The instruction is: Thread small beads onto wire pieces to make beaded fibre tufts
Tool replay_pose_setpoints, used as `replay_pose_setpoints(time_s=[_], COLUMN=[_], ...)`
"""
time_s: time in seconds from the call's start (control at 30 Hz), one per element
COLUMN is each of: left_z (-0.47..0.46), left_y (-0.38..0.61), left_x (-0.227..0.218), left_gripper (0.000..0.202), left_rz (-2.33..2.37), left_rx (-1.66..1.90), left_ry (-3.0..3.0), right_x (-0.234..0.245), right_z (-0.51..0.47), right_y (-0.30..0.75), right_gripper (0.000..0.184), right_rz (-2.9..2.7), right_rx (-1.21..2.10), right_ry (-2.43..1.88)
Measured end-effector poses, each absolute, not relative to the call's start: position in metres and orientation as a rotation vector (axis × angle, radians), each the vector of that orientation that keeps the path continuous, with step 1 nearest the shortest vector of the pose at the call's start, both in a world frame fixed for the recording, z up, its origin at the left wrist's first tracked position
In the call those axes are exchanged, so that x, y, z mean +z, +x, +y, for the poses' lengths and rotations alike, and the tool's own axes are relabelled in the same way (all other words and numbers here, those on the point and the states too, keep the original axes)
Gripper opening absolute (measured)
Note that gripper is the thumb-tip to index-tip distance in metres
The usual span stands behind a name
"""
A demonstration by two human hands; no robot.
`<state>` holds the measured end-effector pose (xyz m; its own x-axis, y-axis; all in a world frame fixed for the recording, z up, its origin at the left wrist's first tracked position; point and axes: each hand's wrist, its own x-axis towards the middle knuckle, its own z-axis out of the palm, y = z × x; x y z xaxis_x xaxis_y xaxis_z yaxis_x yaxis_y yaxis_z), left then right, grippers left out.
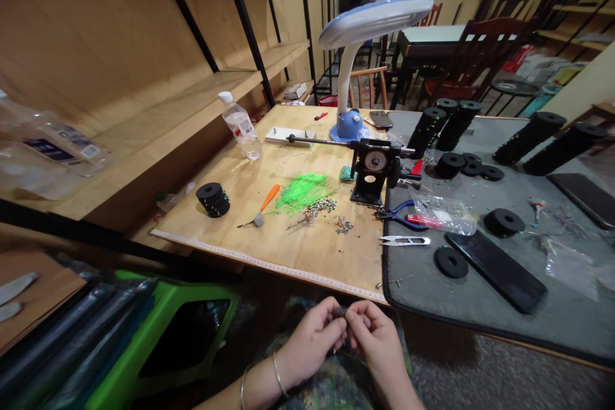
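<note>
My left hand (319,336), with thin bangles at the wrist, and my right hand (372,336) meet in front of the table edge. Both are closed, thumbs and fingertips pinched around a small dark grey thing (341,311) too small to name. Beyond them on the wooden table lie bright green strands (303,192), a pile of multicoloured beads (321,207) and a little heap of small metal pieces (343,225). An orange-handled tool (270,197) rests left of the strands. To the right are thread snips (405,241) and blue-handled pliers (401,208).
A black winding device (372,170) with a long rod stands before a desk lamp (348,122). Black foam spools (213,198) sit at left, more on the grey mat (423,295) beside a phone (497,272). A water bottle (241,128) stands near the shelf; a green crate (192,291) is below left.
</note>
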<state>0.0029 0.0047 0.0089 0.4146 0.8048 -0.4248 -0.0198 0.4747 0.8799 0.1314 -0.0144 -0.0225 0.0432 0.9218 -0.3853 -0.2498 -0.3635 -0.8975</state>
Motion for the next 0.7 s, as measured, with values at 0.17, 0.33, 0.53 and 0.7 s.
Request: replay_pose_setpoints(time_s=[0.17,0.33,0.53,0.7], left_z=[0.0037,0.0041,0.0064,0.0081], left_y=[0.0016,0.0021,0.0003,-0.0024], left_x=[0.0038,0.0036,0.0017,-0.0013], left_gripper=[0.03,0.033,0.03,0.027], left_rz=[1.017,1.048,1.062,1.061], left_rx=[0.649,0.663,0.661,0.668], left_ry=[0.902,0.901,0.893,0.943], right_x=[-0.0226,-0.0244,-0.0237,-0.022], right_z=[-0.0152,-0.0177,-0.0234,-0.0243], right_y=[0.1309,0.1322,0.1348,0.1344], right_gripper=[0.05,0.05,0.053,0.054], right_rz=[-0.738,-0.761,-0.807,-0.825], right_rx=[1.527,1.545,1.638,1.766], right_ry=[-1.345,-1.351,-1.398,-1.374])
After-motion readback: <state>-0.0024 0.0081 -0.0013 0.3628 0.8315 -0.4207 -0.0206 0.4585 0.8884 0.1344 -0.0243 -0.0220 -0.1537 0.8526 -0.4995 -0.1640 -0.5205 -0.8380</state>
